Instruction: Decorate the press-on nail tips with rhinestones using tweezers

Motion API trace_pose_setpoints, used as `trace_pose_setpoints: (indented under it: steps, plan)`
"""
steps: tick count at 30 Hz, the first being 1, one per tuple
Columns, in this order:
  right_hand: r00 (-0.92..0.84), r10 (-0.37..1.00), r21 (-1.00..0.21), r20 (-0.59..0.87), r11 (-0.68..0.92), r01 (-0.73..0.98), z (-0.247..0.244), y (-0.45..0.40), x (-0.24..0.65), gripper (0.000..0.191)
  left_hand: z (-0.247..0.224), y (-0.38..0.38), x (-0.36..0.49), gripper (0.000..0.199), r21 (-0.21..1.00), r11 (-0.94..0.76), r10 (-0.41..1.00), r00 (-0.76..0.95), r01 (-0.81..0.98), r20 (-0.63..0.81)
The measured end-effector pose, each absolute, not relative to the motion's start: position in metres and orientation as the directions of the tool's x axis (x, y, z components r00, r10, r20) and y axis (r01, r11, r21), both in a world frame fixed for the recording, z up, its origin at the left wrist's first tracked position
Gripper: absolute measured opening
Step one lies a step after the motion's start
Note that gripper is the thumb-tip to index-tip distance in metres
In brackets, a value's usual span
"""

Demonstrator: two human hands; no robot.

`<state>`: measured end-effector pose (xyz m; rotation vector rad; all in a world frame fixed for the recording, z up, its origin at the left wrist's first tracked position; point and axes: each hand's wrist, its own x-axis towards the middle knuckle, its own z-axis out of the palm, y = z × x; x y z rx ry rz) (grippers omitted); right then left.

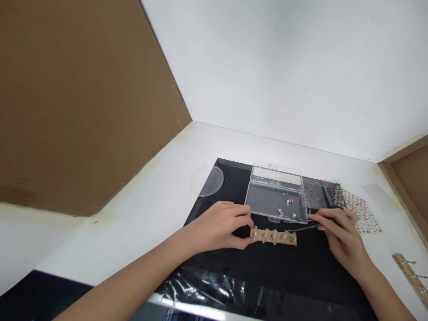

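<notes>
Left forearm (133, 281) ends in fingers (242, 221) clasping a wooden strip (292, 239) (clear nail tips (265, 235) along it); right fingers (329, 218) pinch tweezers (301, 228).

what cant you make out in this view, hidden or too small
Tweezers: back end hidden by the right hand, head view.
Second wooden strip: cut off by the right edge of the head view.
Tiny charms in the clear plastic case: too small to identify, head view.
</notes>
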<state>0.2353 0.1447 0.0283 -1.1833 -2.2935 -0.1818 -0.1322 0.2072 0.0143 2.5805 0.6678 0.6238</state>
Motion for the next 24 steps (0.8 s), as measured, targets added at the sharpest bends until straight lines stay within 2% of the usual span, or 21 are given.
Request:
trace_pose_setpoints:
  steps: [10,15,24]
  plan:
    - [-0.452,0.754,-0.233,0.478,0.604,0.762,0.0261,0.1458,0.2306,0.048,0.0136,0.2076,-0.1323,0.014,0.471,-0.814,0.518,0.792,0.339,0.324]
    - [-0.465,0.739,-0.228,0.489,0.622,0.749,0.0270,0.1478,0.2330,0.042,0.0143,0.2073,-0.1322,0.014,0.462,-0.819,0.515,0.792,0.341,0.328]
    - [-0.451,0.765,-0.237,0.459,0.595,0.768,0.0234,0.1462,0.2338,0.047,0.0148,0.2069,-0.1319,0.016,0.461,-0.814,0.523,0.792,0.354,0.316]
